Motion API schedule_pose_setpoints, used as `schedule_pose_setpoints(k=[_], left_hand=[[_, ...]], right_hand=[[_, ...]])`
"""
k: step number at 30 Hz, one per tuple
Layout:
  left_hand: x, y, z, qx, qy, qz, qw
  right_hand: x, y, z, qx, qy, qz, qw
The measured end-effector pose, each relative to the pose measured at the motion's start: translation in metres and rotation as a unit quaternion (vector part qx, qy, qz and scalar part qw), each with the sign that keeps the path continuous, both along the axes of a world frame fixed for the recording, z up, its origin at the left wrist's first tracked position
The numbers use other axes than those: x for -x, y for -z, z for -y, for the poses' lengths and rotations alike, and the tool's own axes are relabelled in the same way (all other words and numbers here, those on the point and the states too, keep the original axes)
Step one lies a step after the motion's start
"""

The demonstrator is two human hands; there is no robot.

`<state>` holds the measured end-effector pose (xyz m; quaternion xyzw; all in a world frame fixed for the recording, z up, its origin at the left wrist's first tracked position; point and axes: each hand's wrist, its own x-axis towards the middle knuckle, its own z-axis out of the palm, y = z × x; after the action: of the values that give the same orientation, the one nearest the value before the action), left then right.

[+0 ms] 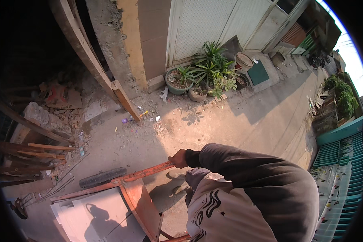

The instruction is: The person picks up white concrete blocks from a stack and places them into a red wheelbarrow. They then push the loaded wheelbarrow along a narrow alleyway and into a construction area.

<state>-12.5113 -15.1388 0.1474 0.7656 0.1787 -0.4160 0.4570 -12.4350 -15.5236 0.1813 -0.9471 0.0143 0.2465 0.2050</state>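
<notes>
My right hand [178, 158] is wrapped round the end of an orange-red handle [149, 170] of a cart. A dark sleeve [254, 173] covers that arm. The handle runs left along the side of the cart, past its upright orange end panel [143, 205]. Pale flat sheets [97, 215] lie stacked in the cart, with a shadow of a head and shoulders across them. A black tyre [103, 177] shows outside the handle. A second orange bar [179, 238] is cut off at the lower edge. My left hand is out of sight.
Wooden posts [127, 101] and rubble [40, 115] stand at the left. Potted plants [207, 66] line the wall by a white door [199, 26]. A dark green mat [258, 72] lies beyond them. A concrete lane [270, 117] leads right, past a teal gate [339, 161].
</notes>
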Motion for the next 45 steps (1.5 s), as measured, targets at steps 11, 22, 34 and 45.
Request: schedule_pose_setpoints(k=[11,22,34,45], left_hand=[[-0.108,-0.051,0.16,0.197,0.359,-0.102,0.907],[-0.048,-0.009,0.039,0.053,0.042,-0.028,0.997],[0.238,0.047,-0.017,-0.285,-0.538,-0.068,0.79],[0.247,0.047,-0.005,-0.246,-0.552,0.025,0.796]], right_hand=[[0.009,-0.015,-0.006,-0.032,0.038,0.021,0.999],[-0.009,-0.008,0.001,-0.039,0.004,-0.034,0.999],[-0.015,-0.008,-0.013,0.028,-0.051,-0.005,0.998],[-0.016,-0.01,-0.019,0.071,-0.045,-0.031,0.996]])
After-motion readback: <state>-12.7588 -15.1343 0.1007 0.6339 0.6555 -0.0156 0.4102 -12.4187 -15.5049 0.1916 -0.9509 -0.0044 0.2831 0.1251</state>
